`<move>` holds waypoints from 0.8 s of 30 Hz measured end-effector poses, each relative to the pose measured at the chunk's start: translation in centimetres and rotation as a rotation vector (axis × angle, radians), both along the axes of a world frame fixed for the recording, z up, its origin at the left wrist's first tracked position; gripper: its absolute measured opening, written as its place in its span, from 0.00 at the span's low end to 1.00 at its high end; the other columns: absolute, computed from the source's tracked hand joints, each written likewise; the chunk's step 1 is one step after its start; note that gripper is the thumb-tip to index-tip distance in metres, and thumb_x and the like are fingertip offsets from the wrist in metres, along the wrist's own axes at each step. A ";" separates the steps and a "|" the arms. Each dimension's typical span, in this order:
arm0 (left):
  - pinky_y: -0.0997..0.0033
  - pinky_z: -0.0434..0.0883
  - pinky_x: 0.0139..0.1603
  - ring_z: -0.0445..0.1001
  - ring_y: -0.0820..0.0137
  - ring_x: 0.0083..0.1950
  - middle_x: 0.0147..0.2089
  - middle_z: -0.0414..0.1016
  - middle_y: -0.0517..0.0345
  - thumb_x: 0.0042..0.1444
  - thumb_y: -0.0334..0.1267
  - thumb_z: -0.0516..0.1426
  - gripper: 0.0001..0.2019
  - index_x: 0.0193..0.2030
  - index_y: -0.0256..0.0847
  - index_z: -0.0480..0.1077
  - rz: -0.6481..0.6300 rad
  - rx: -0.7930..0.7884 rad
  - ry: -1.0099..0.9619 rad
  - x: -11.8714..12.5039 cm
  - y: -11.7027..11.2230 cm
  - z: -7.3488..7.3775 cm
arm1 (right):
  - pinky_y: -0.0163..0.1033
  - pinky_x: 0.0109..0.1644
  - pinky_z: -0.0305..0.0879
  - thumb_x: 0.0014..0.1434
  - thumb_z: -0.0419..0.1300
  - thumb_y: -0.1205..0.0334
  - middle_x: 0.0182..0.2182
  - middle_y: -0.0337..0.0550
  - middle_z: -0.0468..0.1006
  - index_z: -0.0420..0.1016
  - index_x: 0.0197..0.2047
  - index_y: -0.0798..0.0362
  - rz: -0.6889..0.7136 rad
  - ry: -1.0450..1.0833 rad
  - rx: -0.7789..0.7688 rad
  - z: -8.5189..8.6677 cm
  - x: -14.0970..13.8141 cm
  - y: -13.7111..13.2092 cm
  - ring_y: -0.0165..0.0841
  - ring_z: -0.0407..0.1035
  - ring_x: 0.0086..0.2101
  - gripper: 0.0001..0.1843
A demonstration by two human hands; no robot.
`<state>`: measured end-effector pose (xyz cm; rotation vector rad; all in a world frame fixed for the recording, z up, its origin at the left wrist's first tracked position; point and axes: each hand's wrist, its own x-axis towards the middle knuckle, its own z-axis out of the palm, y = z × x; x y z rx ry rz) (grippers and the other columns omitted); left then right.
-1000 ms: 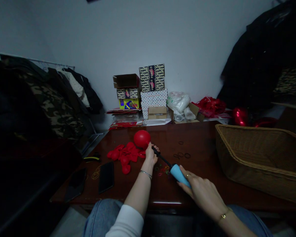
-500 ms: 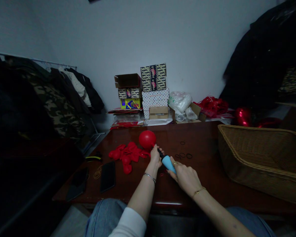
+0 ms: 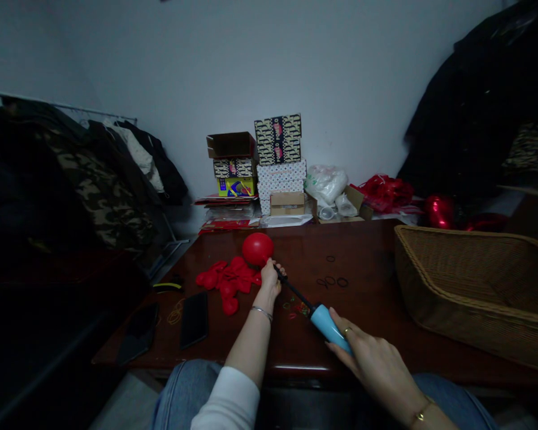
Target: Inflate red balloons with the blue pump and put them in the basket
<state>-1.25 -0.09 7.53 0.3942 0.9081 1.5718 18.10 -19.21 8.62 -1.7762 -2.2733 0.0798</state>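
Blue pump [image 3: 325,319] joined to red balloon [image 3: 257,249], a hand on each.

I noted the right hand [image 3: 376,364] wrapped firmly round the pump's barrel at 5 o'clock, with the black rod [image 3: 296,292] exposed. The left hand [image 3: 270,276] pinched the balloon's neck, likely to keep it sealed on the rod's tip. The balloon sat part-filled on the table [image 3: 376,263] at 12 o'clock. Flat red balloons [image 3: 226,282] lay at 9 o'clock, a wicker basket [image 3: 470,280] at 3.

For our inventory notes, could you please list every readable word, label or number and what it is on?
None is readable.
Print on the black-and-cream patterned box, the yellow box and the brown carton is too small and blurred.
The blue pump and red balloon show no lettering.
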 end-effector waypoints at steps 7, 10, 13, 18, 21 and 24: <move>0.80 0.53 0.17 0.56 0.79 0.15 0.18 0.56 0.66 0.60 0.40 0.48 0.11 0.29 0.40 0.57 0.017 -0.009 -0.018 0.7 0.2 0.0 | 0.41 0.39 0.71 0.62 0.45 0.51 0.54 0.42 0.69 0.53 0.64 0.44 -0.018 0.000 0.002 0.9 0.1 -0.1 0.37 0.74 0.38 0.27; 0.79 0.54 0.17 0.57 0.79 0.15 0.18 0.56 0.66 0.60 0.40 0.48 0.11 0.28 0.40 0.57 -0.017 -0.009 -0.014 1.3 -0.1 -0.2 | 0.41 0.37 0.70 0.62 0.45 0.51 0.53 0.44 0.70 0.54 0.63 0.45 -0.028 -0.028 -0.014 1.5 -0.8 0.7 0.38 0.74 0.37 0.27; 0.79 0.55 0.18 0.58 0.78 0.16 0.19 0.57 0.65 0.60 0.40 0.49 0.10 0.29 0.40 0.57 -0.046 -0.016 -0.018 2.3 -0.7 -0.5 | 0.40 0.35 0.69 0.62 0.46 0.51 0.51 0.48 0.73 0.55 0.63 0.47 -0.034 -0.059 -0.009 2.2 -2.1 2.1 0.38 0.75 0.36 0.27; 0.78 0.58 0.19 0.58 0.78 0.16 0.19 0.57 0.65 0.59 0.39 0.49 0.09 0.29 0.40 0.57 -0.085 -0.030 -0.025 3.6 -1.5 -0.9 | 0.39 0.35 0.67 0.61 0.47 0.51 0.47 0.52 0.75 0.54 0.63 0.49 -0.047 -0.109 -0.002 2.7 -3.8 4.5 0.38 0.75 0.35 0.28; 0.78 0.58 0.19 0.58 0.78 0.16 0.19 0.57 0.66 0.58 0.39 0.50 0.09 0.29 0.40 0.57 -0.071 -0.018 -0.004 3.6 -1.5 -1.1 | 0.40 0.35 0.67 0.61 0.46 0.51 0.47 0.52 0.74 0.54 0.63 0.49 -0.052 -0.108 0.002 2.5 -4.3 4.9 0.38 0.74 0.34 0.28; 0.79 0.56 0.18 0.58 0.78 0.16 0.19 0.57 0.66 0.57 0.41 0.52 0.10 0.29 0.40 0.57 -0.060 -0.030 0.012 3.2 -1.2 -1.5 | 0.40 0.35 0.68 0.62 0.45 0.50 0.49 0.52 0.73 0.53 0.64 0.49 -0.052 -0.101 0.000 2.0 -4.6 4.6 0.38 0.74 0.34 0.29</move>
